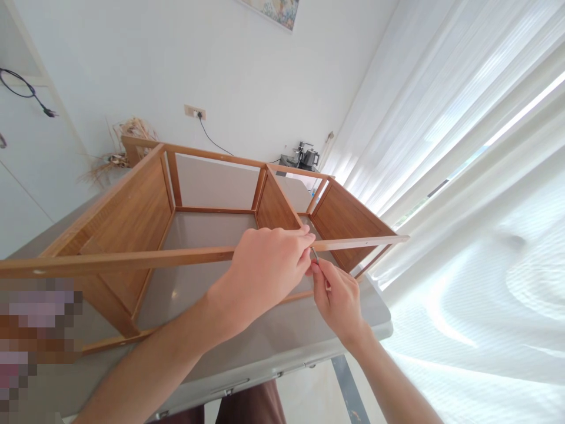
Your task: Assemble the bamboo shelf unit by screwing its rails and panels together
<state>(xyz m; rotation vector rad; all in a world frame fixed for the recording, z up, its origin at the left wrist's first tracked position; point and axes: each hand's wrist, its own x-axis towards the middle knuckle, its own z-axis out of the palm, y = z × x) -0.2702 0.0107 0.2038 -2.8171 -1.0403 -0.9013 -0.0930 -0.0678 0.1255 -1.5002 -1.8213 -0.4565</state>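
Note:
A brown wooden shelf frame (pixel 176 258) with solid divider panels lies on a grey table (pixel 265 347). My left hand (pixel 267 262) is closed around its near top rail, close to where the middle divider (pixel 280 197) meets it. Just right of it, my right hand (pixel 338 297) pinches a thin bent metal tool that looks like a hex key (pixel 315 255). The tool's upper end reaches the underside of the rail beside my left fingertips. Those fingers partly hide the joint, and any screw there cannot be made out.
White curtains (pixel 441 176) hang close along the right side. Behind the frame are a black kettle (pixel 310 158), a dried plant bundle (pixel 135 129) and a wall socket with a plugged-in cord (pixel 195 111). A pixelated patch covers the lower left.

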